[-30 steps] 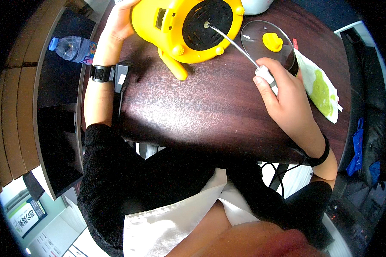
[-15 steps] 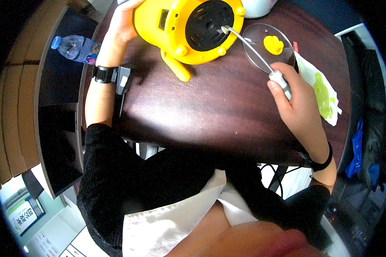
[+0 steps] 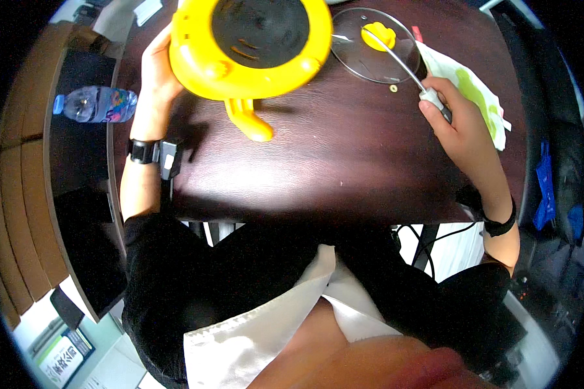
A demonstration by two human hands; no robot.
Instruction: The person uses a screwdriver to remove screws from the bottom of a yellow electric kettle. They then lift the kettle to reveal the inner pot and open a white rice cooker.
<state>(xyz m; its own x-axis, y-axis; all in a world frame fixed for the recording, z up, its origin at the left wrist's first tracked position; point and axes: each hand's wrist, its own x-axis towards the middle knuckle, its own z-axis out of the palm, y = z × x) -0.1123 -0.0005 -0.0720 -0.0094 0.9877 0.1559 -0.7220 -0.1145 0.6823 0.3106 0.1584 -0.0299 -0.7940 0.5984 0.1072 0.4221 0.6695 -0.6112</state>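
My left hand (image 3: 159,68) grips the left side of a yellow electric cooking pot (image 3: 253,81), its fingers partly hidden behind the body. The pot is tipped so its round black underside (image 3: 261,29) faces me, and its yellow handle (image 3: 250,121) points down toward the table. In my right hand (image 3: 464,123) is a screwdriver (image 3: 431,97) with a grey-and-white handle and a long thin shaft. Its shaft passes over a clear glass lid (image 3: 350,61) with a yellow knob (image 3: 378,37), its tip away from the pot. Close to the lid lies a small brass-coloured ring (image 3: 393,89).
A white-and-green packet (image 3: 493,113) lies right of the lid, with a small red item (image 3: 416,31) above it. Beyond the dark wooden table's (image 3: 305,175) left edge is a clear bottle with a blue cap (image 3: 97,104). Black cables (image 3: 428,243) hang below the right front edge.
The screwdriver tip has left the pot's underside and now sits over the lid. The pot has turned, its handle now hanging more steeply. The whole view has shifted somewhat.
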